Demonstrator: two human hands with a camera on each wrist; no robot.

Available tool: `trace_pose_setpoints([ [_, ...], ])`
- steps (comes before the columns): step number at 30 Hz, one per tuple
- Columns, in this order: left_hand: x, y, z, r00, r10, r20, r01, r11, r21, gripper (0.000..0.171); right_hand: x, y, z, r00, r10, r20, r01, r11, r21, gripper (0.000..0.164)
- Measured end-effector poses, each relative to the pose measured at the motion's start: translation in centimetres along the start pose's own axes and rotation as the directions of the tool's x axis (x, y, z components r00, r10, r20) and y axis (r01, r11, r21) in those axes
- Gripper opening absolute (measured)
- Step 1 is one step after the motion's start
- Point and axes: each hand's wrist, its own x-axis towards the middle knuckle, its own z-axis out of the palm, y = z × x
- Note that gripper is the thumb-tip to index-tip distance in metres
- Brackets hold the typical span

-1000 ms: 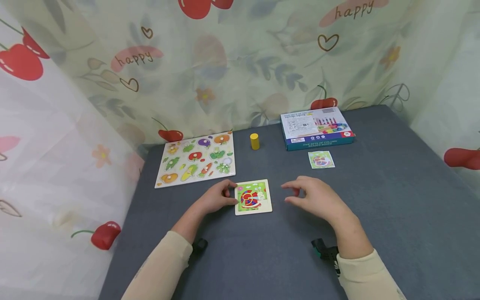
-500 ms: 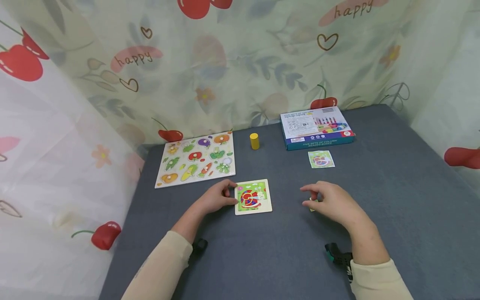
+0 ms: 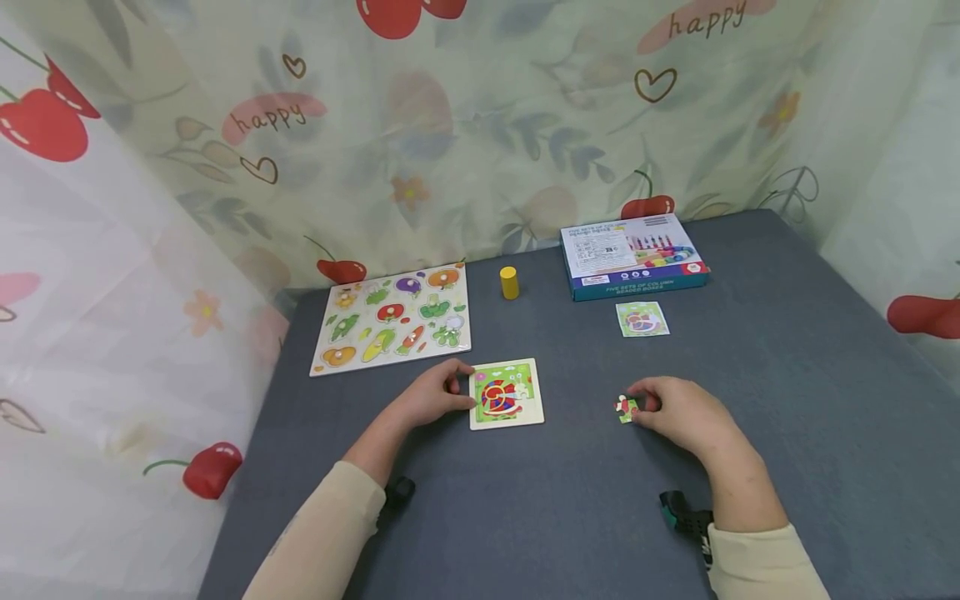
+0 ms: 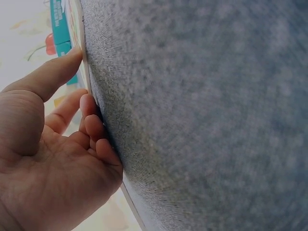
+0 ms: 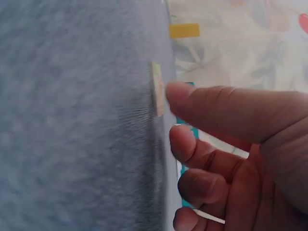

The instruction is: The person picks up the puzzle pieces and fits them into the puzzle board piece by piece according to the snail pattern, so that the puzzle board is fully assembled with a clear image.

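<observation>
A small square wooden jigsaw puzzle [image 3: 507, 400] with a snail picture lies mid-table, bare wood showing at its lower right. My left hand [image 3: 435, 395] holds its left side, with thumb and index finger at the edge; in the left wrist view the thumb [image 4: 57, 72] touches that edge. To the right, a loose puzzle piece [image 3: 626, 408], green, red and white, lies on the table. My right hand [image 3: 686, 417] is just right of it, thumb and index finger parted. In the right wrist view the thumb [image 5: 192, 98] is very near the piece [image 5: 158, 89], with a thin gap between them.
A vegetable picture board [image 3: 397, 317] lies back left. Behind the puzzle stands a yellow cylinder [image 3: 509, 283]. At the back right is a flat box [image 3: 637, 257], with a small snail picture card [image 3: 642, 319] in front. A patterned curtain [image 3: 480, 167] hangs behind the grey table [image 3: 525, 517].
My right hand has moved right, away from the puzzle, and the loose piece has come into sight at its fingertips. My left hand and the puzzle have stayed in place.
</observation>
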Motion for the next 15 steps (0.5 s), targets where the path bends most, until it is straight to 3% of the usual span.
trace_pose_setpoints([
  [6, 0.07, -0.1, -0.01, 1.0, 0.004, 0.003, -0.004, 1.0, 0.001, 0.048, 0.33, 0.6, 0.15, 0.999, 0.04, 0.011, -0.04, 0.999, -0.024, 0.029],
  [15, -0.02, 0.02, -0.05, 1.0, -0.003, 0.004, 0.003, 1.0, -0.004, 0.048, 0.53, 0.71, 0.25, 1.0, -0.01, 0.012, 0.01, 0.998, -0.067, 0.029],
])
